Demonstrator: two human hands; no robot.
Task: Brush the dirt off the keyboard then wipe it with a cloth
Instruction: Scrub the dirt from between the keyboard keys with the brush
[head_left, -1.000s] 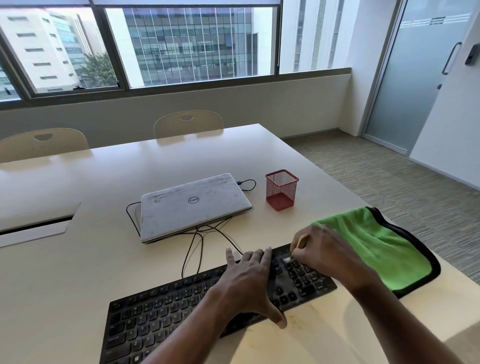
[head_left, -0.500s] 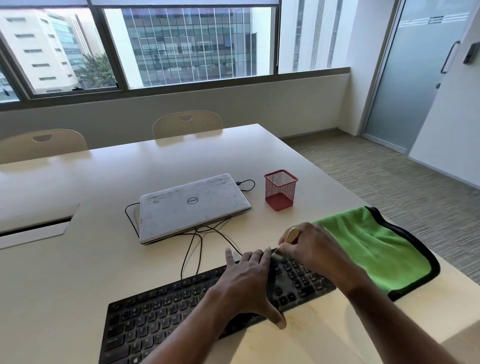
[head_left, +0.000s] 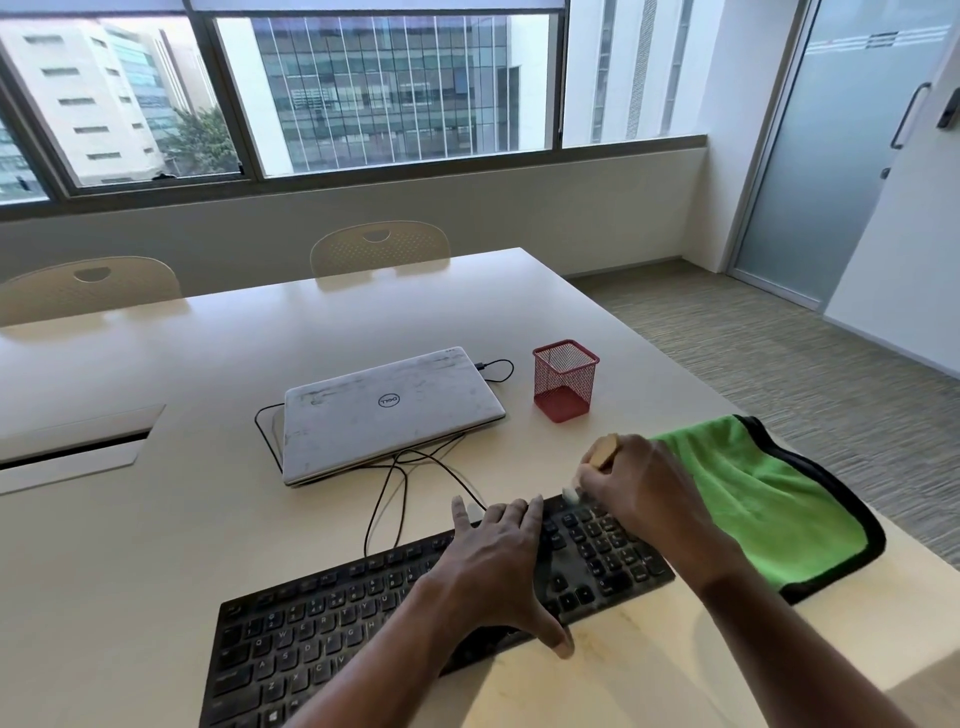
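Left hand (head_left: 493, 566) is pressed flat on the keyboard (head_left: 332, 623), fingers straight and spread, thumb hanging past the near edge onto the table (head_left: 156, 519). Pretty sure it's only there to pin the board so it doesn't skate around.

Right hand (head_left: 634, 493) is curled round a small wooden-handled brush (head_left: 602, 452). The pale bristles are down on the far edge of the number-pad end, just right of the left fingertips. The handle tilts up and away, which I'd guess helps the bristles dig between keys. So my read is we're in the brushing step, wiping not started.

Just right of the right hand, the green cloth (head_left: 769, 499) lies flat, parked within easy reach for later. The forearm hides whether it touches the keyboard.

Beyond the hands, cables (head_left: 384, 499) run to a closed laptop (head_left: 389, 410). A red mesh pen cup (head_left: 565, 382) stands beside it, well apart from the brush.
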